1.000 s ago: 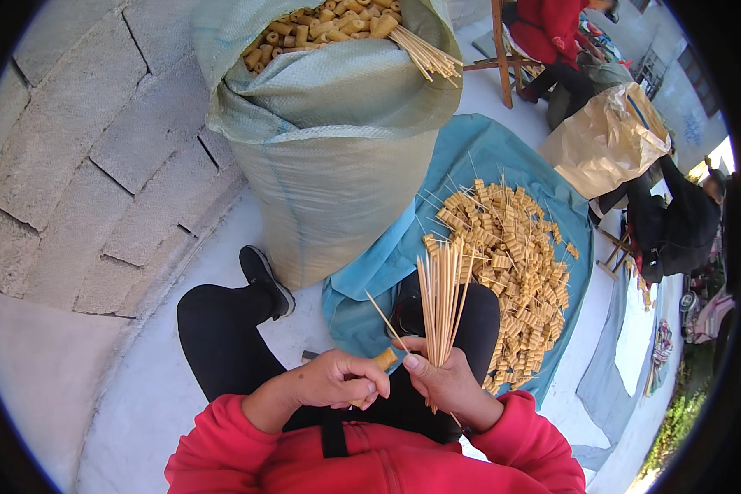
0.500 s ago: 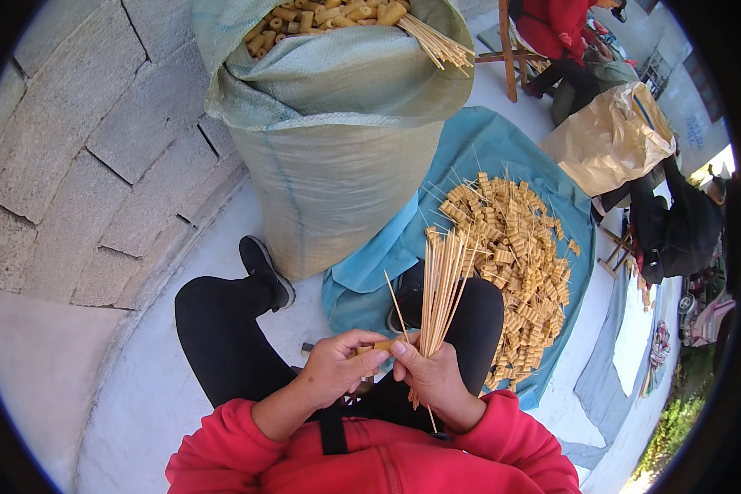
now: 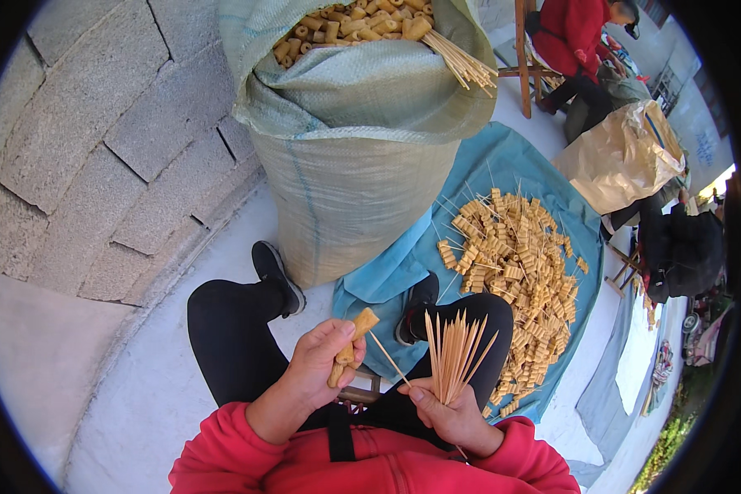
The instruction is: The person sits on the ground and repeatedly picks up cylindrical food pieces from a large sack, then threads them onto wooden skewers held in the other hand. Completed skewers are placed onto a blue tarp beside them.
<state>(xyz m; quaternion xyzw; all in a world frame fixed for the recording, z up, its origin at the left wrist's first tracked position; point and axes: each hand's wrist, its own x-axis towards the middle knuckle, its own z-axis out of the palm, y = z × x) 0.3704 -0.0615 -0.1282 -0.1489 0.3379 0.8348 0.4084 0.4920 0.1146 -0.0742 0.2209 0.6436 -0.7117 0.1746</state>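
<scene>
My left hand is closed around a few tan tube-shaped pieces, one jutting out above the fingers and another below. In my right hand, a fanned bundle of thin wooden skewers points upward over my knee. A single skewer slants out from the right thumb and fingers, its tip close to the pieces in my left hand; no piece shows on it. The two hands are apart, above my lap.
Ahead stands a big woven sack of loose tube pieces, with skewers at its rim. A heap of skewered pieces lies on a blue cloth. A block wall rises left. Another person sits beyond a brown bag.
My hands have parted: the left moved up and left with the pieces, now tilted upright. The skewer bundle has fanned and sits lower, and a single skewer now slants toward the left hand.
</scene>
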